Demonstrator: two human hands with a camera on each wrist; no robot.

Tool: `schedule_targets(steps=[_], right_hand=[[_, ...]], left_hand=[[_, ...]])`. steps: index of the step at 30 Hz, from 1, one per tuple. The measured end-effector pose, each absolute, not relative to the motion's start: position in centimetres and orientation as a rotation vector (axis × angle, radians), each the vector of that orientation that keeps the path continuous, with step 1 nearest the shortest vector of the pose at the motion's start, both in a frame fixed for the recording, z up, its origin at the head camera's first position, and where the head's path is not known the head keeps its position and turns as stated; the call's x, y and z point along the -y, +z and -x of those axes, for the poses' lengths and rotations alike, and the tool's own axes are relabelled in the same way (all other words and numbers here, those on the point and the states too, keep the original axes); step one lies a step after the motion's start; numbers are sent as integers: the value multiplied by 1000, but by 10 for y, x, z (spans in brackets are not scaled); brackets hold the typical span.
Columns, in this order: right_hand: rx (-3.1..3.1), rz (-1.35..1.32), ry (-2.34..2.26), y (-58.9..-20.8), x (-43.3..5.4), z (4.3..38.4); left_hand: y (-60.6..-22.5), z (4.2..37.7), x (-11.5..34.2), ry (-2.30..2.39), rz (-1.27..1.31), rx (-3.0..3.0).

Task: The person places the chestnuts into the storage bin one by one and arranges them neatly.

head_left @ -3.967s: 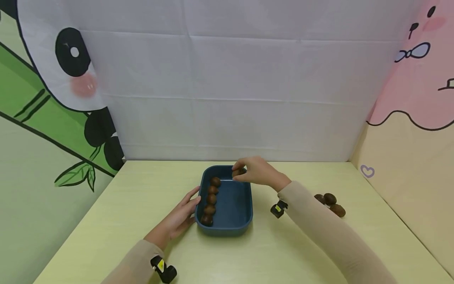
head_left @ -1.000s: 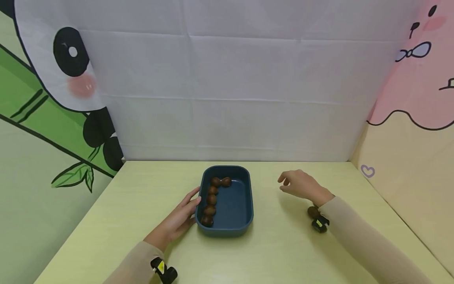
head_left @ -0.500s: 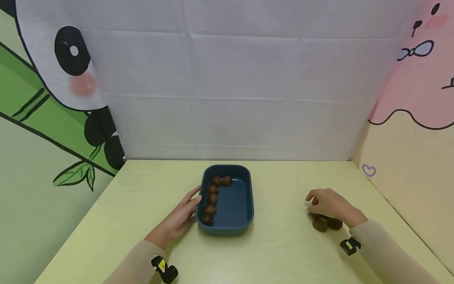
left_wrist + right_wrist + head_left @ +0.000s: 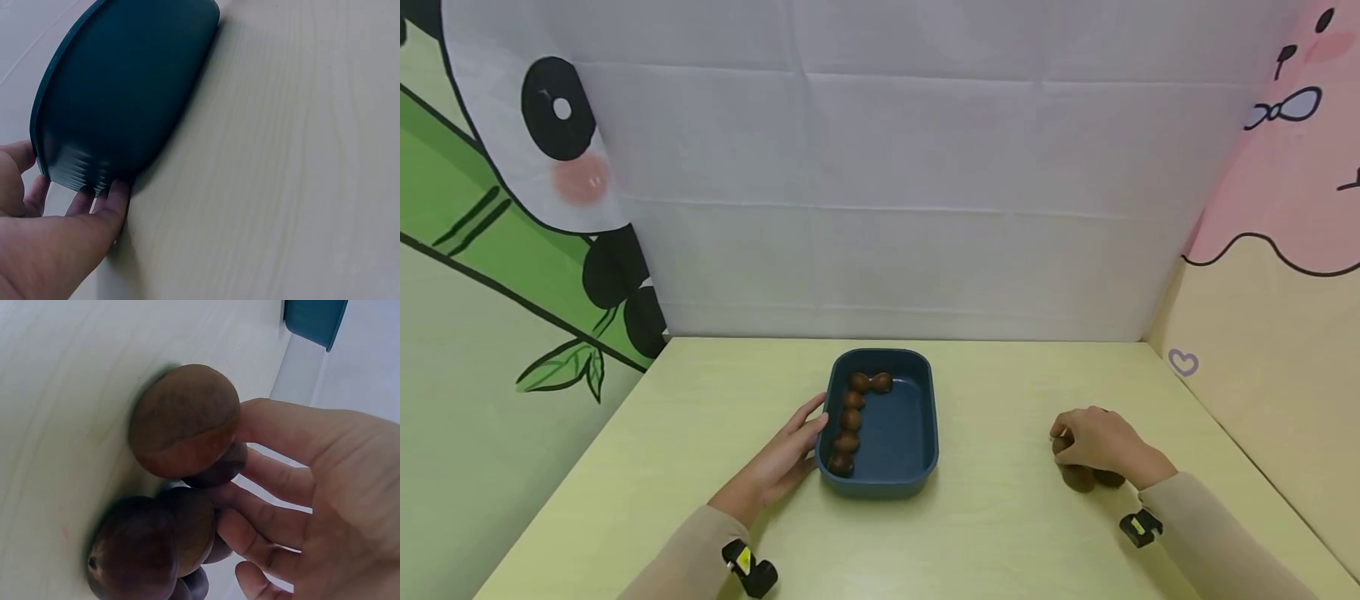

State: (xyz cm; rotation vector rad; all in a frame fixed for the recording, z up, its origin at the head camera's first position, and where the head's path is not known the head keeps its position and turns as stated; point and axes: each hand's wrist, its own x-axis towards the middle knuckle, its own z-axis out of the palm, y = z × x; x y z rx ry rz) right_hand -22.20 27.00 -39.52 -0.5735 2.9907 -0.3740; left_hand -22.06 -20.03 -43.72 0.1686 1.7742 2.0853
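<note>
In the head view a dark blue rectangular box stands on the table. Several brown chestnuts form a column along its left side, with one more beside the far end of that column. My left hand rests against the box's left wall, fingers extended along the outside. To the right, my right hand is down at a small pile of loose chestnuts and pinches one chestnut. The right wrist view shows other chestnuts under its remaining fingers; the hand partly hides the pile in the head view.
The pale wooden table runs back to a white cloth. Printed side panels stand at left and right, with a panda on the left one. Bare table lies between the box and the pile.
My right hand moved from over the box, after a chestnut was left at its far end, rightward and down to the pile, where it now pinches another. The left hand stays at the box.
</note>
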Motion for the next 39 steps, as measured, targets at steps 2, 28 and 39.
schedule_targets(steps=[2, 28, 39], right_hand=[[-2994, 582, -366, -396, -269, 222], [-2937, 817, -687, -354, -197, 244], [-2886, 1107, -839, -351, -139, 262]], left_hand=[[-437, 220, 200, 2084, -170, -1778], [-438, 220, 203, 2064, -208, -1782], [-438, 220, 202, 2072, -190, -1789]])
